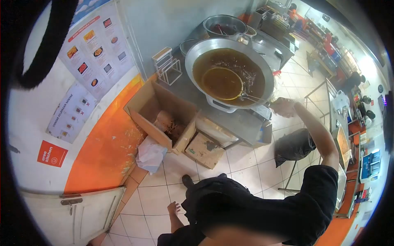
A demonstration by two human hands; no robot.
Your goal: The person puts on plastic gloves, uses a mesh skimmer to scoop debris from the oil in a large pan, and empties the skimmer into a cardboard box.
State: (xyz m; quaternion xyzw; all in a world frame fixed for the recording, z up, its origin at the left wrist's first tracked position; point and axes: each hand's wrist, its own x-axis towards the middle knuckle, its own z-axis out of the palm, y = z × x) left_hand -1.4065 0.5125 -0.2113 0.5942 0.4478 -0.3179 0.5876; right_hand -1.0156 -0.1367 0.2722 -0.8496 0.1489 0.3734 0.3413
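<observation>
My right hand [283, 107] is closed round the handle end of a round wire skimmer [222, 83], beside the wok's near right rim. The skimmer's wide head sits in brown oil [236, 59], with small bubbles and bits on its surface. A large metal wok [193, 67] holds the oil and has a loop handle on its near side. Low by my body hangs my left hand [174, 208], fingers loosely apart, with nothing in it and touching nothing.
Behind the wok stands a metal basin [223, 18]. An open cardboard box [141, 119] is on the left, with a crumpled bag [150, 154] beside it. A black bag [293, 145] lies on the tiled floor. Metal tables [334, 106] line the right; a white door [88, 215] is lower left.
</observation>
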